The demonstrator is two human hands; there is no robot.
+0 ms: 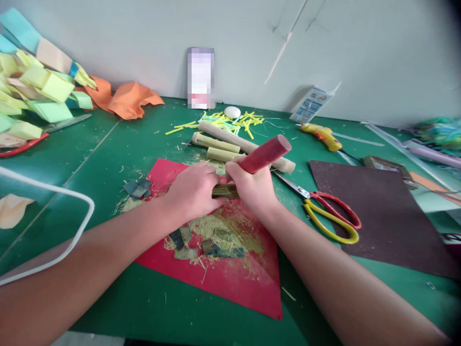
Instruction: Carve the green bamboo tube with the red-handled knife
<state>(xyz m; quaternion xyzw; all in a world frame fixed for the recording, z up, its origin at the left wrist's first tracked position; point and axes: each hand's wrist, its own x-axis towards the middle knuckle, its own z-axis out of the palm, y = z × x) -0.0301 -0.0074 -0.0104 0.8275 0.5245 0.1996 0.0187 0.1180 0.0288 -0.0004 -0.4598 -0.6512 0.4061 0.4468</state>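
Note:
My left hand (191, 188) is closed round one end of a short greenish bamboo piece (224, 191), low over a red sheet (230, 290). My right hand (254, 188) grips a tool by its thick red handle (266, 153), which slants up to the right. The tool's working end is hidden behind my fingers, close to the bamboo. Shavings, fine yellowish dust (248, 230) and dark green scraps (221, 249) lie on the sheet below my hands. Just beyond them rest cut bamboo lengths (216, 142) and a longer greyish rod (245, 141).
Scissors (326, 211) with red and yellow handles lie to the right, partly on a dark brown board (385, 216). Behind are yellow strips (248, 126), a white egg-shaped object (232, 112) and a yellow glue gun (322, 136). Folded papers (46, 86) crowd the left; a white cable (84, 197) crosses there.

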